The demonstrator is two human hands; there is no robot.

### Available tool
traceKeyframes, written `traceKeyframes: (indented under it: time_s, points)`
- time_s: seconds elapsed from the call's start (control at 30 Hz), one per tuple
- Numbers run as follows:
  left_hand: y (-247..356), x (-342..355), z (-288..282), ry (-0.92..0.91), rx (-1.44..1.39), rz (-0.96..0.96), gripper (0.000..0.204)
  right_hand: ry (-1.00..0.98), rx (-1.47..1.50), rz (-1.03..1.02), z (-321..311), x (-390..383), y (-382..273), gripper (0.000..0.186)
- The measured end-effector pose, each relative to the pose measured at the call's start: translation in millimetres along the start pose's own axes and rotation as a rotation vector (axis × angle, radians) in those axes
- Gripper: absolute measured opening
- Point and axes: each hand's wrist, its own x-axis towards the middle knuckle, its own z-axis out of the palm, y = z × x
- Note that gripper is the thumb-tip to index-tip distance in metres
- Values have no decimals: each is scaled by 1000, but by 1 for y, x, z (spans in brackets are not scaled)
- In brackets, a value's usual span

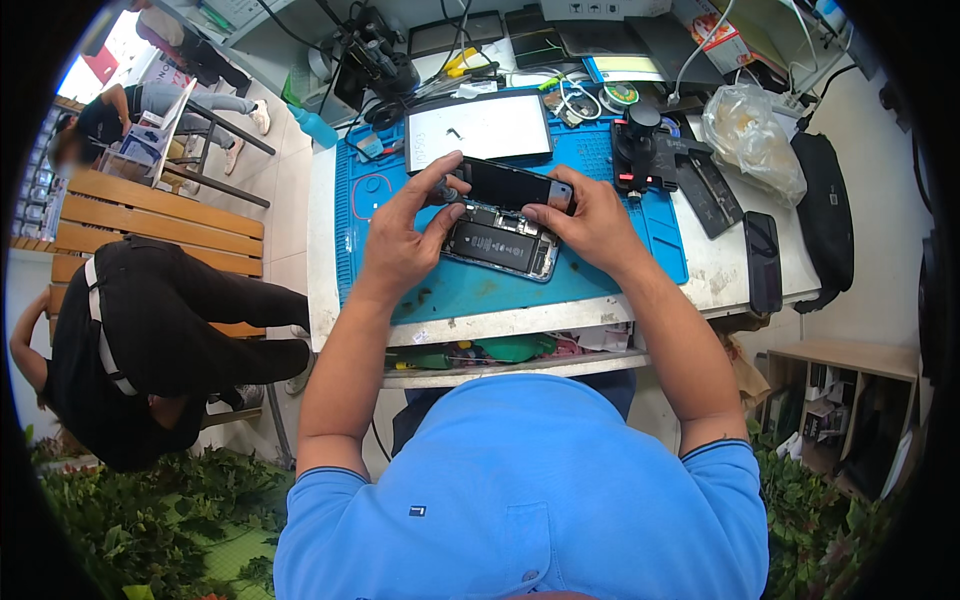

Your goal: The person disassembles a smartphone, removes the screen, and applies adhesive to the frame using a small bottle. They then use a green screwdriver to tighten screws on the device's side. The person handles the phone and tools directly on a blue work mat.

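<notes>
An opened smartphone body (495, 247) lies on a blue work mat (440, 290), its dark battery and inner boards facing up. Just beyond it, the phone's black screen panel (503, 184) is tilted up along the body's far edge. My right hand (598, 228) is closed on the panel's right end, thumb on the near side. At the left end, my left hand (405, 230) has thumb and fingers curled by the panel and the body's corner. A small greyish piece (447, 192) shows between these fingers; its kind is unclear, and I cannot see whether they also grip the panel.
Beyond the hands lies a white board (480, 125). A black clamp-like device (640, 150), a dark phone (762, 262), a plastic bag (752, 140) and a black case (825, 215) are at the right. A person bends over by a wooden bench (160, 215) on the left.
</notes>
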Motion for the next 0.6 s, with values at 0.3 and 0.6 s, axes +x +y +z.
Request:
traceKeyframes:
  time_s: [0.3,0.6]
  points:
    - [3,7,-4,6,86,76,48,-37,0,58,-2,0,-3,31]
    - [11,10,-16,-18,256,55,41,-24,2,20,-1,1,-2,31]
